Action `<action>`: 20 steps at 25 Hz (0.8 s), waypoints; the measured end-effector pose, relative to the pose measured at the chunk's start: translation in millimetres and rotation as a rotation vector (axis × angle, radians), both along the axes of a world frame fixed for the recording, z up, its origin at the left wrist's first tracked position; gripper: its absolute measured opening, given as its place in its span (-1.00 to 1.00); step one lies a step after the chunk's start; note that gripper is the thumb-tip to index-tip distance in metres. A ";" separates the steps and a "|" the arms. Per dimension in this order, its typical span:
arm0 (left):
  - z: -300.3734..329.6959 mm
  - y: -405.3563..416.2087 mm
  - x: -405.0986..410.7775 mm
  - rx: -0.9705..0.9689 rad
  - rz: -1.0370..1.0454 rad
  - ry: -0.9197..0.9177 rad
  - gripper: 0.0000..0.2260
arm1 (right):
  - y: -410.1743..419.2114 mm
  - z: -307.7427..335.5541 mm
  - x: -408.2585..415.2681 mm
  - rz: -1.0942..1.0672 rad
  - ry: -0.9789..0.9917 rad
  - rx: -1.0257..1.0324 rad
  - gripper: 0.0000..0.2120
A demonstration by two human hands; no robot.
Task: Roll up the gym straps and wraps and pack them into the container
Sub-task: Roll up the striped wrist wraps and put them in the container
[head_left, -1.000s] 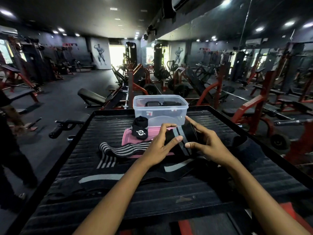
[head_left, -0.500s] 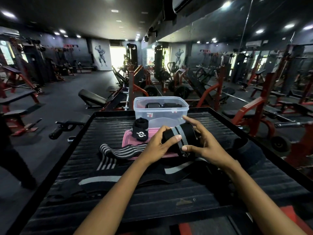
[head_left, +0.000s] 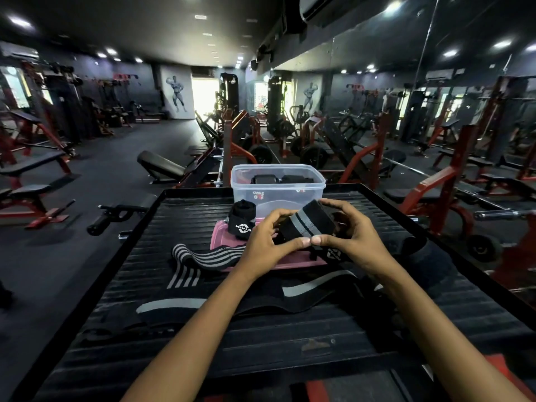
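Observation:
Both hands hold a rolled black wrap with grey stripes (head_left: 307, 224) just above the pink lid (head_left: 290, 264). My left hand (head_left: 268, 239) grips its left side, my right hand (head_left: 348, 233) its right side, and the thumbs meet at the front. Behind it stands a clear plastic container (head_left: 278, 191) with dark rolled pieces inside. A rolled black strap with a white logo (head_left: 242, 219) sits on the lid's left end. A grey-striped wrap (head_left: 203, 256) lies unrolled to the left. A long black band with grey stripes (head_left: 246, 297) lies flat nearer me.
Everything sits on a black ribbed platform (head_left: 203, 343) with a raised rim. Black fabric (head_left: 429, 262) lies at its right side. Gym benches and red machines fill the room behind and to both sides.
The roll has grown tighter and rose slightly toward the container. My thumbs have come together at its front. The view has shifted a little closer.

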State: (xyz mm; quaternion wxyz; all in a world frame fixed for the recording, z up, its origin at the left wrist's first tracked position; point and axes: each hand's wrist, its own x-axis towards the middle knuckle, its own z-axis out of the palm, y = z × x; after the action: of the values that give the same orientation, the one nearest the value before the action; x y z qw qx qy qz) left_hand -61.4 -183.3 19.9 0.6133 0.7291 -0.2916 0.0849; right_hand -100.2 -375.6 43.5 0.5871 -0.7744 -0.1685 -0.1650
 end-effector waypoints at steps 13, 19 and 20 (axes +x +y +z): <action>5.1 2.5 -8.9 -0.545 -0.369 0.569 -0.79 | 6.0 15.9 18.0 0.102 -0.011 0.095 -0.55; 3.9 4.7 -5.5 -0.670 -0.404 0.662 -0.68 | 16.4 19.9 28.5 0.101 0.015 0.069 -0.51; 3.1 4.0 -4.7 -0.677 -0.419 0.684 -0.65 | 18.0 19.0 29.9 0.132 0.024 0.059 -0.47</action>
State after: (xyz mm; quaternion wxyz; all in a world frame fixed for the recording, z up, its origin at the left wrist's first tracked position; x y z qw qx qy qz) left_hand -66.1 -179.3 23.0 0.8787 0.4020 -0.1707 -0.1930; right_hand -70.2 -357.6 62.5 0.6211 -0.7460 -0.2071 -0.1216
